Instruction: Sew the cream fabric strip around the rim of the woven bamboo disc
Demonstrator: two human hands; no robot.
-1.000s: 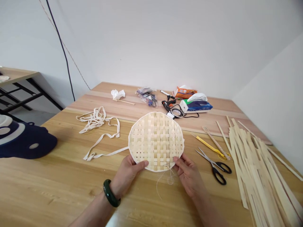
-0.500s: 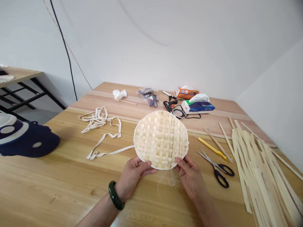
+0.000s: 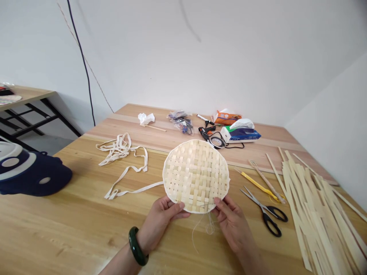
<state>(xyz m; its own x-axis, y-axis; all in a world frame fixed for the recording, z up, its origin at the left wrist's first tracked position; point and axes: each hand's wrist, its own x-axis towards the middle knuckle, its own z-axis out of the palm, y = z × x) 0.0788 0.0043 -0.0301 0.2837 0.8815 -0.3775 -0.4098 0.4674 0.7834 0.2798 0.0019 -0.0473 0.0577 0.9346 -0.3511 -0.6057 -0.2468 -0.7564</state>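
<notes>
Pale wooden tabletop (image 3: pixel 57 229) runs out ahead of me toward white walls, and a round woven bamboo disc (image 3: pixel 196 175) sits in front of me, at the table's near side. I can't tell whether it rests on the wood or is lifted slightly. My left hand (image 3: pixel 162 221) and right hand (image 3: pixel 232 225) pinch its near rim well apart, thumbs on top and fingers tucked under, out of sight. A dark green bangle (image 3: pixel 136 246) circles my left wrist. A thin pale thread (image 3: pixel 197 233) hangs from the rim between my hands. A long cream fabric strip (image 3: pixel 134 191) runs from the disc's left edge to a tangled heap on my left. To my right lie black-handled scissors (image 3: pixel 265 214), a yellow-handled tool (image 3: pixel 258 186) and a pile of long flat bamboo strips (image 3: pixel 315 206). Farther off sit a black hot glue gun (image 3: pixel 205 133) and a blue-and-white tissue box (image 3: pixel 241 135).
</notes>
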